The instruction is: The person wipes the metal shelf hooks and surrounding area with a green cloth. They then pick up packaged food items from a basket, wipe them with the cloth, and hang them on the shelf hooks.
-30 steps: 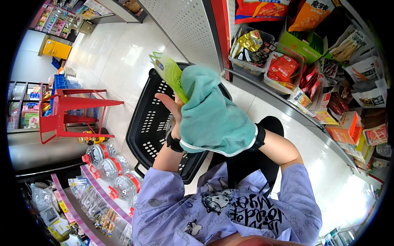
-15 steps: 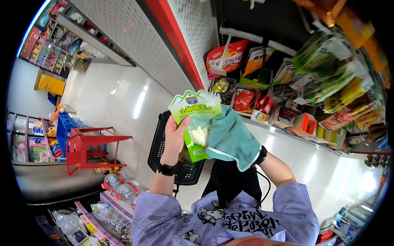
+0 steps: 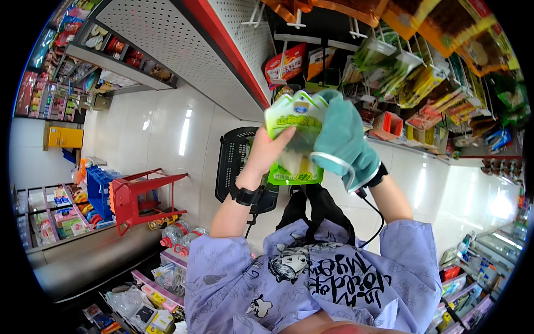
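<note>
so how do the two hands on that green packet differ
The left hand is bare, with a black band at the wrist; the right hand wears a teal glove. The left grips the green packet from its left side, the right from its right. Both are raised, holding it.

The lower right part of the glossy green and white snack pouch [image 3: 295, 139] is covered by the teal cloth [image 3: 345, 142], under which the right hand is hidden entirely. The black plastic shopping basket [image 3: 236, 161] at centre is partly masked by the left forearm. Packets on the far shelves at upper left are too small to be told.
</note>
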Demonstrator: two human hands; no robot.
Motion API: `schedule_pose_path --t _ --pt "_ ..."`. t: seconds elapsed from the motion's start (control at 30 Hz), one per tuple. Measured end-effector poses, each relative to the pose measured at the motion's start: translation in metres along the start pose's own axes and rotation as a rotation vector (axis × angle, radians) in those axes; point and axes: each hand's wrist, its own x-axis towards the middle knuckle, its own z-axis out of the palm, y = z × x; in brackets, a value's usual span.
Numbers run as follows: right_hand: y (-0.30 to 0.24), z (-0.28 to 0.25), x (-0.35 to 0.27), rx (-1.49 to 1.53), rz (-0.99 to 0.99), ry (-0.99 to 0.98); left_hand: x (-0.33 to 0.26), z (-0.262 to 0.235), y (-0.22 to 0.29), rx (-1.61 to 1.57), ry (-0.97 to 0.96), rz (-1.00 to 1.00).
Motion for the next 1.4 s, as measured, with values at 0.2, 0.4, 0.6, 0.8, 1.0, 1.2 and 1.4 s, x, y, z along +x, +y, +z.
schedule_pose_path --t 0.2,0.4,0.6,0.8,1.0,1.2,1.4 --pt "-0.080 -0.020 0.001 0.035 0.062 -0.243 -0.021 0.013 -0.018 0.321 -0.138 0.062" --pt "-0.089 -0.011 0.004 0.102 -0.082 -0.310 -0.029 0.021 -0.017 0.709 -0.334 -0.061" --pt "-0.087 -0.022 0.002 0.551 0.264 0.002 -0.021 -0.003 -0.006 0.449 -0.145 0.016" --pt "-0.033 -0.006 -0.014 0.860 0.480 0.045 0.024 -0.034 -0.003 0.174 -0.012 0.078" --pt "-0.005 0.023 0.011 0.995 0.574 0.003 0.056 -0.037 -0.004 -0.182 -0.105 0.056" --pt "0.002 0.033 0.032 1.248 0.692 0.011 0.077 -0.055 -0.013 -0.251 0.024 -0.029" --pt "0.012 0.041 0.048 0.813 0.530 0.034 0.081 -0.070 -0.040 -0.131 0.381 0.251"
